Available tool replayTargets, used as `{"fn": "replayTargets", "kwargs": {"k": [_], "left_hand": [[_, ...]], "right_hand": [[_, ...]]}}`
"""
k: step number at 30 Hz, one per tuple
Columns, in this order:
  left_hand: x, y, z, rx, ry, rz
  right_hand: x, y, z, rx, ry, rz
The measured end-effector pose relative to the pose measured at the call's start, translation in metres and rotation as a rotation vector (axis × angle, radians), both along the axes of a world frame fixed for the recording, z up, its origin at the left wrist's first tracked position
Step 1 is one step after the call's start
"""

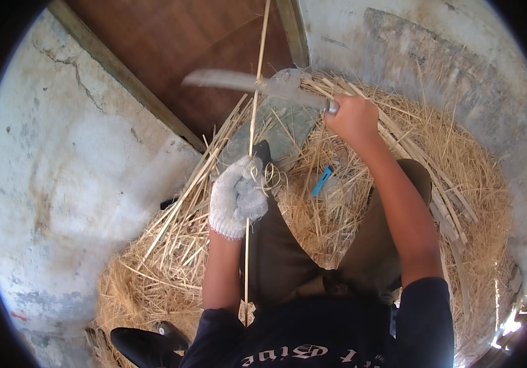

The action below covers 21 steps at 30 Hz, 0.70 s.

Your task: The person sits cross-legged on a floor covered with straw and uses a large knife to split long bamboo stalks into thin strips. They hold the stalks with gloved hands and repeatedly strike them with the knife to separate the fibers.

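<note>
My left hand, in a whitish knit work glove, is closed around a long thin bamboo strip. The strip stands nearly upright in the picture, running from the top edge down past my left forearm. Thin curled shavings hang beside the glove. In my bare right hand is the handle of a machete. Its long blade points left and crosses the strip above the glove; the tip is smeared by motion. Whether the edge touches the strip I cannot tell.
A blue utility knife lies on the shavings between my legs. Bundles of split bamboo strips lie at right, more strips at left. Heaped straw-like shavings surround me. Walls and a brown door stand close by.
</note>
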State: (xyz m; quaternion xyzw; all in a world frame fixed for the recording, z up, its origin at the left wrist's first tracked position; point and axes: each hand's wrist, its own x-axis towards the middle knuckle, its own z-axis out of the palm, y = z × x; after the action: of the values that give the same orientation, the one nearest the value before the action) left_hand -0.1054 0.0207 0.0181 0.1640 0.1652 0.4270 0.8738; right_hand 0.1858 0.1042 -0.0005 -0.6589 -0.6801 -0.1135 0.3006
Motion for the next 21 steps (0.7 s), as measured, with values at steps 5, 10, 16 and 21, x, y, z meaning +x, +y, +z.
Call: {"fn": "replayTargets", "kwargs": {"k": [5,10,16,21], "left_hand": [[-0.007,-0.006,-0.003,-0.006,-0.086,-0.076],[-0.006,-0.019,-0.011,-0.027,0.033,-0.086],[-0.007,-0.039,-0.018,-0.103,-0.029,-0.097],[-0.014,-0.079,-0.038,-0.235,-0.13,-0.111]], "right_hand": [[-0.013,-0.013,0.002,-0.01,0.054,0.102],[0.024,0.006,0.013,-0.096,0.112,-0.102],[0.024,-0.012,0.026,-0.017,-0.115,0.138],[0.065,0.007,0.055,-0.063,-0.135,0.021]]}}
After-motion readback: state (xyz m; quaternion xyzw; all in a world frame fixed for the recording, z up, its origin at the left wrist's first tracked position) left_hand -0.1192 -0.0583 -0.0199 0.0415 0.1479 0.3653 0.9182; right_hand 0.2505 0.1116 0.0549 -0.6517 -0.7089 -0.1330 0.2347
